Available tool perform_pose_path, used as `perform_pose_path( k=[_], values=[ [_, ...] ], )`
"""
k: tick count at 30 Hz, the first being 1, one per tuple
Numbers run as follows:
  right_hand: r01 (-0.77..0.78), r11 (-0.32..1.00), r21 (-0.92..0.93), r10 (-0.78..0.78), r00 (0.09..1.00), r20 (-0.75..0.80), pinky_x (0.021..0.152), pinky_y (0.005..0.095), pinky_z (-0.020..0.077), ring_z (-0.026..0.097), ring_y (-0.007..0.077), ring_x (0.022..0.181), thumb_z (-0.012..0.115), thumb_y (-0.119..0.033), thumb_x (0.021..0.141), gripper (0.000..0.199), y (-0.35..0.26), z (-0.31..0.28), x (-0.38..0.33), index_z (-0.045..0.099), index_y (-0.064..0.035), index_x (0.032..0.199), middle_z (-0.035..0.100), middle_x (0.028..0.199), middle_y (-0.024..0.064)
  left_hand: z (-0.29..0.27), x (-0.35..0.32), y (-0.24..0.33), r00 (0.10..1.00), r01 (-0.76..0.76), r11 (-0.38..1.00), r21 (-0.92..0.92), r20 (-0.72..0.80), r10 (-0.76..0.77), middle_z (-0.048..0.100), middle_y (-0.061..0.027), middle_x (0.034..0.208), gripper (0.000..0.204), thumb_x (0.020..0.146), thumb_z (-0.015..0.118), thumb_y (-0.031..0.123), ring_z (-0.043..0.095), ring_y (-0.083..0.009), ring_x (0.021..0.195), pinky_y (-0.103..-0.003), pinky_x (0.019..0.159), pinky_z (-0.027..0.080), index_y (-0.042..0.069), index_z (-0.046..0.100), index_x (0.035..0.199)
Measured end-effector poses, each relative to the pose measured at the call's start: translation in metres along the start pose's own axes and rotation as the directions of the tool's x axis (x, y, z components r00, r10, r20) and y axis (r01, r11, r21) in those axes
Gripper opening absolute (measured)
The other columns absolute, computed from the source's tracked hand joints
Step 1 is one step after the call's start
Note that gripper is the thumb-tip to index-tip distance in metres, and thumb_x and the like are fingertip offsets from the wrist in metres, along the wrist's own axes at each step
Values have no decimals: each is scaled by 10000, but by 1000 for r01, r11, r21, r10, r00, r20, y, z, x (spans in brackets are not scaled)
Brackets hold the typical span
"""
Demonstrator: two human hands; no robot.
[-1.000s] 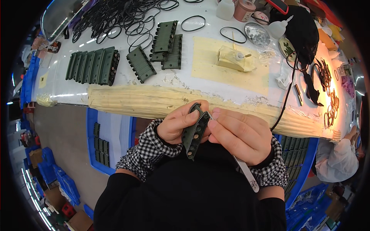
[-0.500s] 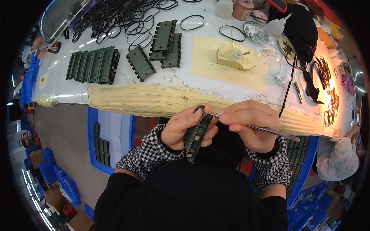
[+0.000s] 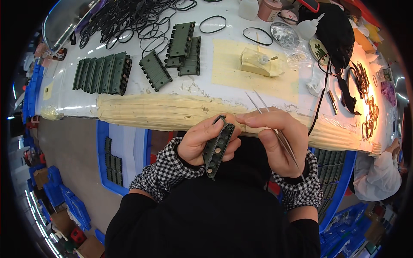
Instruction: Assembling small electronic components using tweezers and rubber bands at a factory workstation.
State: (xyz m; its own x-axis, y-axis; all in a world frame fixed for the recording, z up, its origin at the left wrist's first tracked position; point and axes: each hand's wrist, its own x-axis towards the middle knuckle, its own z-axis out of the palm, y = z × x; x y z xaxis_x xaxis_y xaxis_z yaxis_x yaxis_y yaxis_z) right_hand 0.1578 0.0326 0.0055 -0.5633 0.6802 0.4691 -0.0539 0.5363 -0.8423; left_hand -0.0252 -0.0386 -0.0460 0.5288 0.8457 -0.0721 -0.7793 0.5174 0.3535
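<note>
My left hand [image 3: 194,144] is closed round a dark green toy tank hull [image 3: 217,151], tilted upright, with round wheels along its side. A black rubber track [image 3: 220,118] loops over the hull's upper end, beneath my left thumb. Just to the right, my right hand [image 3: 282,135] grips metal tweezers [image 3: 254,103] between its fingers and palm. Their two points stick up past the knuckles, spread apart and touching nothing. The right index fingertip reaches to the hull's upper end, close to my left fingers; whether it presses on the track I cannot tell.
On the table stand a row of green hulls [image 3: 103,74], several loose hulls [image 3: 183,41] and a heap of black tracks [image 3: 124,21]. A taped block [image 3: 260,64] sits ahead. Blue trays [image 3: 103,165] hold more hulls below the padded edge [image 3: 167,112]. Another person's sleeve [image 3: 380,178] is at right.
The tweezers have swung from pointing at the hull to pointing up and away, tucked into my right hand. My right index fingertip now reaches to the hull's top. The left hand keeps its hold.
</note>
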Motion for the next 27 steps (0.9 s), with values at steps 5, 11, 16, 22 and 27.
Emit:
perform_pose_path(
  k=[5, 11, 16, 22, 27],
  values=[
    [3, 999, -45, 0, 999, 52, 671, 325, 520, 651, 254, 754, 668, -27, 834, 129, 0, 6, -1, 640, -33, 960, 663, 840, 104, 1, -2, 0, 993, -58, 996, 65, -97, 64, 495, -30, 833, 287, 1027, 389, 323, 433, -121, 690, -255, 566, 375, 46, 459, 1061],
    [102, 988, -118, -96, 994, 59, 670, 315, 507, 626, 251, 761, 689, -38, 826, 107, 9, 7, -3, 617, -35, 905, 619, 866, 115, 9, 1, -5, 920, -191, 795, 576, -178, 349, 512, 2, 803, 200, 1022, 440, 253, 433, -50, 693, -213, 616, 387, 54, 453, 1015],
    [-306, 867, 393, 362, 929, -77, 724, 246, 502, 609, 110, 807, 659, -29, 870, 118, 11, 18, -8, 547, -23, 905, 635, 902, 80, 5, 3, -5, 814, -297, 440, 848, -17, 581, 509, 19, 765, 130, 998, 482, 159, 427, -22, 675, -184, 592, 366, 42, 435, 967],
    [-421, 711, 563, 516, 857, -10, 737, 208, 503, 604, 68, 820, 675, -13, 864, 176, 8, 21, -4, 507, -29, 911, 632, 914, 53, 7, 1, -1, 798, -267, 220, 938, 88, 596, 480, -26, 798, 114, 989, 470, 127, 397, -71, 684, -218, 637, 347, 26, 424, 960],
    [-443, 636, 632, 550, 835, 32, 738, 197, 500, 610, 64, 839, 683, -3, 857, 183, 12, 20, -3, 509, -40, 901, 615, 888, 26, 7, -1, 1, 813, -255, 151, 955, 127, 568, 466, -47, 834, 97, 989, 456, 115, 379, -94, 712, -229, 675, 335, 28, 421, 962]
  ],
)
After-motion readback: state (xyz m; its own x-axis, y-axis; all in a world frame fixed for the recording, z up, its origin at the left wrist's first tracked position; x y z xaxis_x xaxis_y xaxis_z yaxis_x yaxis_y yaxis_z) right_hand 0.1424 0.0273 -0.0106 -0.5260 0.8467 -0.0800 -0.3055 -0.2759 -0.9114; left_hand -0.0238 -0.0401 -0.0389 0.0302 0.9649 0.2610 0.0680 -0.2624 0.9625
